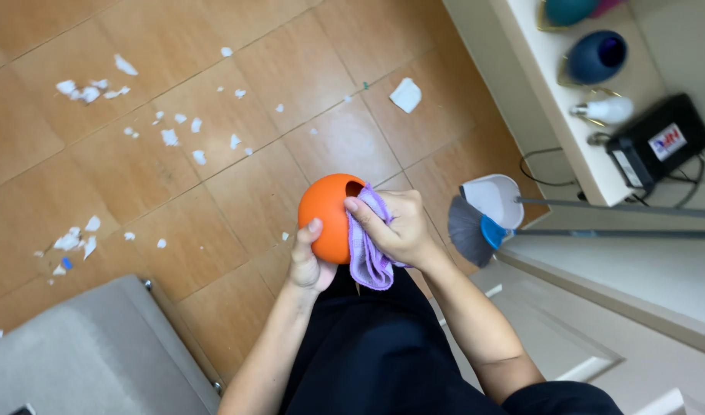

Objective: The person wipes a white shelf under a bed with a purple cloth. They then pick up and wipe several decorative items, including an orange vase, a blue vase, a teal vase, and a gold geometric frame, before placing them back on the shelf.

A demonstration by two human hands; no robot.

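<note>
Here a smooth, round orange vase (328, 217) sits cupped in the left hand (308, 261) above the tiled floor (237, 192); the right hand (394, 227) presses a soft lilac cloth (369, 257) against it, fingers clamped. Torn paper scraps (168, 137) litter the tiles.

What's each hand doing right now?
Left hand: closed around the orange round vase, holding it.
Right hand: closed on the purple cloth, pressing it against the vase.
</note>
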